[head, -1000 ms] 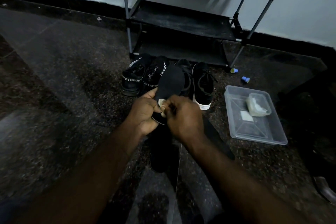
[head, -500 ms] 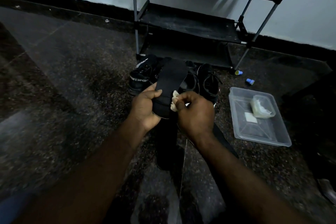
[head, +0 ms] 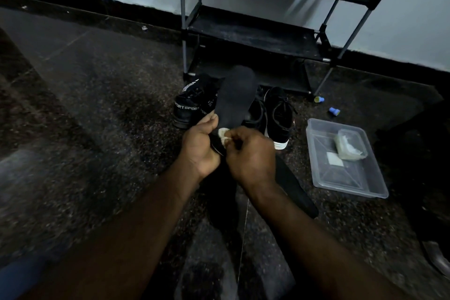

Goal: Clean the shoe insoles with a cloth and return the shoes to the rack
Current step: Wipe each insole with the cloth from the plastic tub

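Head view: both forearms are reaching forward from the bottom edge, with the hands meeting mid-frame above the floor point(head: 97, 114). Left hand point(head: 199, 146) is gripping the heel end of a black insole point(head: 236, 97), fingers curled round its left edge. The insole is standing up, tilted away, toe end pointing toward the rack point(head: 255, 36). Right hand point(head: 250, 153) is pinching a small whitish cloth point(head: 223, 133) between thumb and fingertips and pressing it against the insole's lower face, just beside the left hand's fingers; the other fingers are curling in. The insole is looking matte black and plain; light is too dim to tell whether it is dirty. Two black pairs are sitting on the floor right behind it, in front of the rack's bottom shelf: sport shoes point(head: 187, 107) with white lettering on the left, white-soled shoes point(head: 280, 114) on the right. A second insole point(head: 294, 187) is lying flat on the floor under the right wrist, angling right. A clear tray point(head: 341, 178) is sitting right of the shoes, holding a small tub point(head: 350, 145).
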A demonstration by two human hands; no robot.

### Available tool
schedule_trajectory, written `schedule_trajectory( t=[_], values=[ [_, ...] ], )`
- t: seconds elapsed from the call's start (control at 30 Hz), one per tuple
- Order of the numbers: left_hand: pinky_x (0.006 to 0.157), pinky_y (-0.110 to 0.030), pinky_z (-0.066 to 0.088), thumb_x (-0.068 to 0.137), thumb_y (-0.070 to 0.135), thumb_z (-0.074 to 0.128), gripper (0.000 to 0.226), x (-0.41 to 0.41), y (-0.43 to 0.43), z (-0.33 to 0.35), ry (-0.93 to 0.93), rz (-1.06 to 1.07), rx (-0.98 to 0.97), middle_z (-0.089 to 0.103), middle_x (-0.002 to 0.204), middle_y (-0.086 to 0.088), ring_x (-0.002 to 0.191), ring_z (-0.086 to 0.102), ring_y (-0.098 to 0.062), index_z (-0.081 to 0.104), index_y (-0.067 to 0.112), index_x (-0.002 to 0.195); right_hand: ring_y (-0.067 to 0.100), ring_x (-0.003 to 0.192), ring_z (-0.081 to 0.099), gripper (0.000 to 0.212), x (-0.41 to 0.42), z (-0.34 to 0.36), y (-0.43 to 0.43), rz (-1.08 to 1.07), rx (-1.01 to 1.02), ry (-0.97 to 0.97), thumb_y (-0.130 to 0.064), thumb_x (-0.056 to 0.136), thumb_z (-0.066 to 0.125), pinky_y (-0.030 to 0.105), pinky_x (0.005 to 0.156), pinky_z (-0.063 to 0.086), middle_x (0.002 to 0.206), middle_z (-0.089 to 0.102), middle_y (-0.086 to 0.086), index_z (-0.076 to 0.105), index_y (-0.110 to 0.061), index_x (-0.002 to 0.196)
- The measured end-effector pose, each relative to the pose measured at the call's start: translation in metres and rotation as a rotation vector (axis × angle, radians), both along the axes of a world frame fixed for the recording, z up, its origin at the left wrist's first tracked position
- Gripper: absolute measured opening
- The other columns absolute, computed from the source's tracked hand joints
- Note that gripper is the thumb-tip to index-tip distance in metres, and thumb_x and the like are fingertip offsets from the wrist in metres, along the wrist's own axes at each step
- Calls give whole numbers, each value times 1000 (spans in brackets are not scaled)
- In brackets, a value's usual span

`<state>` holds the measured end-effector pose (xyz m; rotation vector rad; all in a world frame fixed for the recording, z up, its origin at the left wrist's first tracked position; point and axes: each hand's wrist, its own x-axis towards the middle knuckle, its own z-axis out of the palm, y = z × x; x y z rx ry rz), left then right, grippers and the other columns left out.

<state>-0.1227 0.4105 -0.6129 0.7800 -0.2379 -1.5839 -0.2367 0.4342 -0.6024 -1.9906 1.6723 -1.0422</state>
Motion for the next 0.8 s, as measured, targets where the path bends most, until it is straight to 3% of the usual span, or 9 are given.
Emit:
schedule_trajectory(
  t=[0.1, 0.17, 0.27, 0.4, 0.47, 0.57, 0.67, 0.73, 0.8],
  values=[
    [70, -28, 61, 106, 10, 48, 26, 4, -1, -2, -32, 35, 20, 80, 94, -1, 79, 76, -15, 65, 15, 125, 14, 86, 70, 8, 9, 2, 10, 133, 19, -17, -18, 86, 73, 31, 79, 55, 92, 77, -6, 78, -23, 89],
    [72, -30, 60, 107, 9, 46, 23, 1, 0, 0, -34, 23, 16, 79, 89, 0, 76, 76, -14, 67, 17, 114, 14, 83, 71, 6, 2, 0, 1, 75, 24, -34, -20, 86, 74, 35, 77, 57, 89, 77, -6, 78, -23, 89],
    [88, -34, 57, 107, 9, 45, 25, -4, -1, -1, -12, 3, 0, 78, 102, -4, 88, 75, -18, 69, 16, 112, 16, 79, 71, 5, -5, 1, -7, -73, 37, -51, -19, 86, 74, 36, 74, 57, 86, 77, -4, 77, -22, 87],
    [79, -31, 61, 106, 12, 49, 22, 2, -2, -5, -13, 37, 30, 78, 101, -4, 85, 75, -16, 67, 17, 117, 14, 81, 70, 8, 11, 2, 8, 116, 43, -32, -17, 84, 74, 32, 75, 55, 88, 77, -5, 78, -22, 87],
    [88, -34, 60, 106, 11, 50, 27, 2, -4, -7, -4, 54, 47, 75, 115, -6, 96, 74, -18, 65, 16, 128, 14, 79, 70, 4, 5, 1, 0, 72, 54, -42, -21, 85, 74, 35, 74, 57, 86, 76, -6, 77, -22, 87],
    [90, -36, 58, 106, 10, 49, 35, -3, -5, -5, -1, 68, 54, 73, 121, -6, 98, 73, -20, 59, 13, 139, 16, 78, 70, 2, -1, 3, -7, -35, 51, -45, -20, 85, 74, 37, 74, 57, 85, 76, -5, 76, -21, 87],
    [99, -39, 54, 105, 9, 50, 37, 2, -7, -8, -29, 95, 48, 65, 137, -10, 113, 67, -26, 57, 11, 142, 14, 78, 71, 5, 11, 7, 6, 69, 87, -52, -19, 83, 74, 36, 74, 57, 84, 77, -6, 77, -23, 86],
    [96, -36, 55, 105, 7, 47, 42, 6, -8, -9, -38, 90, 31, 58, 146, -12, 127, 61, -29, 52, 11, 147, 9, 76, 71, 5, 14, 9, 8, 105, 176, -149, -20, 82, 77, 36, 76, 58, 81, 76, -9, 77, -25, 84],
    [88, -31, 58, 105, 3, 41, 45, 6, -8, -8, -51, 62, -2, 60, 145, -11, 124, 63, -25, 51, 12, 149, 5, 74, 71, 7, 10, 12, -1, 55, 224, -297, -18, 81, 79, 37, 79, 59, 78, 76, -11, 78, -24, 83]
  ],
)
